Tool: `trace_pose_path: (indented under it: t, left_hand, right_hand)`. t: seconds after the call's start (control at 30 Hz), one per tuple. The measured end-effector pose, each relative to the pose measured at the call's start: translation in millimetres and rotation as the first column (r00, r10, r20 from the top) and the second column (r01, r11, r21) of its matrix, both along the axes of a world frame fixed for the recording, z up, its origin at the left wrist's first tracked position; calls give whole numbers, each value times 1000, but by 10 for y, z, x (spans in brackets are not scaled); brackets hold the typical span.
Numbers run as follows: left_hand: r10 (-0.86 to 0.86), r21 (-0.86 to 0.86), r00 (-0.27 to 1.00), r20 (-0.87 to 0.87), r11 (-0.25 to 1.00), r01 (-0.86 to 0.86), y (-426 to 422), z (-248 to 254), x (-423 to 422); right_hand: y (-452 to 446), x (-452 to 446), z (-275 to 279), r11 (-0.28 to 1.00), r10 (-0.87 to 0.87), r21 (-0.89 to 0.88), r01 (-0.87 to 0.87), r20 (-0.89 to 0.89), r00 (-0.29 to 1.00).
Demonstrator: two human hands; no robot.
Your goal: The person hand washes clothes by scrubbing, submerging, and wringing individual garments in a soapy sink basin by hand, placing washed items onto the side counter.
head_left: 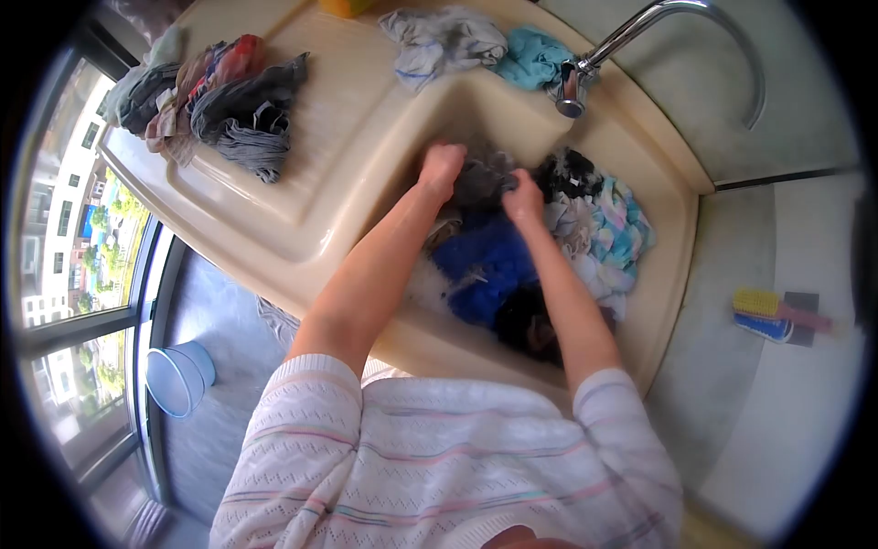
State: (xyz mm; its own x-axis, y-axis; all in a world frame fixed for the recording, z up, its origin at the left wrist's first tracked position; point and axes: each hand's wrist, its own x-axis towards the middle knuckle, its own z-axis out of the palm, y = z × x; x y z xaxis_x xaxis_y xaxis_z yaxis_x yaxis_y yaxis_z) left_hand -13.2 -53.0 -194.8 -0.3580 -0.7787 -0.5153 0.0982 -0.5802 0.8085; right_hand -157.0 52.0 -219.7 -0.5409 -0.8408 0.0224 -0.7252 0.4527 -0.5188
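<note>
Had both bare hands right in the thick of it, down inside the deep, smooth cream sink (675, 229)! Gripped a bunched, dark-grey fabric cloth (483, 178) there, near the inner corner, caught up from fist to fist. Curled the left hand (443, 169) tightly at the cloth's left end, and closed the right hand (523, 199) on the other, pinching a fold between thumb and fingers. Could not tell the exact set of the left fingertips, hidden in the folds. Had a crumpled, royal-blue cloth (480, 261) just on the near side, then a black cloth (523, 316) beside the right forearm. Had, farther right, a white cloth patterned in turquoise and pink (622, 224). Spotted, up by the curved chrome tap (571, 96), a plain turquoise cloth (532, 59) touching a whitish, blue-marked cloth (444, 46)! Saw grey and red crumpled cloths (242, 119) heaped on the flat ledge at the left, and a pale-blue bucket (181, 377) beyond, down on the floor. Glimpsed a yellow-bristled brush (756, 304) away at the far right. Wore a white, thinly striped knit top (457, 448).
</note>
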Motion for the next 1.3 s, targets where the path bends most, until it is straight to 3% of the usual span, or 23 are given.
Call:
trace_pose_path:
  t: [0.03, 0.1, 0.13, 0.17, 0.23, 0.27, 0.33, 0.37, 0.43, 0.5, 0.6, 0.67, 0.73, 0.83, 0.97, 1.0, 1.03, 1.1, 1.17, 1.2, 1.23, 1.27, 1.3]
  left_hand:
    - [-42, -199, 985, 170, 977, 76, 21, -15, -9]
    - [-6, -513, 870, 493, 806, 297, 76, 18, -10]
    - [-23, -472, 711, 703, 734, 489, 161, 48, -13]
    - [-107, -392, 619, 778, 688, 611, 223, 42, 6]
    - [-239, -199, 382, 893, 551, 810, 271, 3, 92]
    - [-330, -94, 281, 901, 485, 869, 228, -91, 110]
    - [-382, -42, 218, 898, 419, 907, 183, -103, 154]
    - [-413, -19, 192, 890, 388, 922, 181, -115, 151]
    - [-379, -40, 227, 897, 442, 896, 165, -194, 93]
    - [-355, -51, 251, 901, 486, 872, 176, -221, 98]
    - [-328, -104, 312, 892, 523, 846, 189, -206, 46]
    - [-300, -166, 373, 878, 541, 824, 158, -290, 39]
    - [-216, -305, 553, 805, 649, 697, 93, -351, -2]
    - [-142, -386, 727, 672, 770, 508, 55, -134, 23]
    - [-280, -277, 811, 513, 841, 465, 31, -136, -33]
    - [-328, -210, 814, 480, 858, 469, 55, -85, -26]
    - [-374, -142, 814, 444, 868, 476, 111, 23, -4]
    - [-481, 3, 803, 353, 859, 513, 150, 63, 35]
    - [-590, 146, 778, 218, 808, 571, 186, 32, 9]
    - [-584, 247, 798, 150, 803, 542, 212, 85, -3]
    - [-568, 349, 819, 82, 786, 510, 255, 182, -4]
    - [-545, 449, 838, 19, 754, 480, 283, 233, -10]
    - [-509, 455, 845, -163, 721, 522, 274, 193, -28]
  right_hand:
    - [68, -223, -162, 995, -69, -69, 71, 20, 997]
    - [128, -89, -33, 991, -137, -7, 137, -66, 988]
    - [199, 30, 54, 984, -175, 19, 178, -110, 978]
    - [293, 163, 92, 984, -15, 177, 37, -124, 992]
    - [316, 78, -190, 826, 176, 561, -57, -160, 971]
    - [308, 58, -167, 846, 183, 526, -85, -136, 974]
    - [313, -43, 5, 877, 205, 458, -142, -91, 974]
    - [276, -105, 179, 930, 180, 328, -165, -14, 984]
    - [155, -205, 817, 974, 217, 29, -224, 153, 964]
    - [101, -225, 1464, 888, 412, -369, -275, 368, 833]
    - [72, -42, 2450, 782, 522, -559, -274, 349, 778]
    - [68, -7, 2640, 736, 537, -626, -257, 310, 784]
    - [37, 6, 2665, 701, 536, -679, -217, 302, 788]
    - [-63, -55, 1929, 716, 510, -660, -227, 272, 816]
    - [66, -47, 359, 956, 277, -128, -265, 80, 958]
    - [153, 34, 146, 955, 269, 142, -258, -59, 961]
    - [193, 35, -125, 931, 277, 281, -235, -122, 953]
    - [141, 67, -196, 899, 222, 398, -183, -52, 974]
    - [-15, -110, -8, 895, 166, 416, -159, 18, 986]
    - [-49, -213, 99, 980, 149, 114, -164, 132, 980]
    - [-121, -272, 312, 991, 133, -32, -131, 364, 922]
    - [-153, -211, 671, 970, 232, -151, -191, 339, 912]
    - [-129, -30, 1139, 927, 355, -206, -312, 219, 909]
